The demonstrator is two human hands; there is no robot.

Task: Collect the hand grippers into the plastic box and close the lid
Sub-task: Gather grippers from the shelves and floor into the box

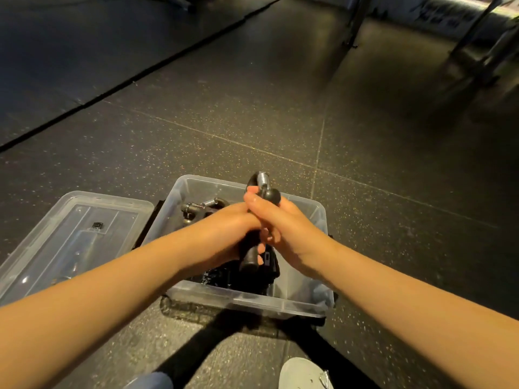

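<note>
A clear plastic box (314, 300) stands open on the floor in front of me. Both hands meet over its middle. My left hand (224, 234) and my right hand (283, 228) are each closed around a black hand gripper (250, 258) with a metal spring (262, 178) at its top; whether it is one gripper or two pressed together, I cannot tell. More black hand grippers (200, 210) with silver springs lie inside the box at its far left. The clear lid (70, 237) rests flat on the floor to the left of the box.
The floor is dark speckled rubber tile (365, 136), with a darker mat (70, 51) at the far left. Black metal frame legs (354, 23) stand at the far right. A grey shoe (302, 373) and a dark trouser leg show at the bottom edge.
</note>
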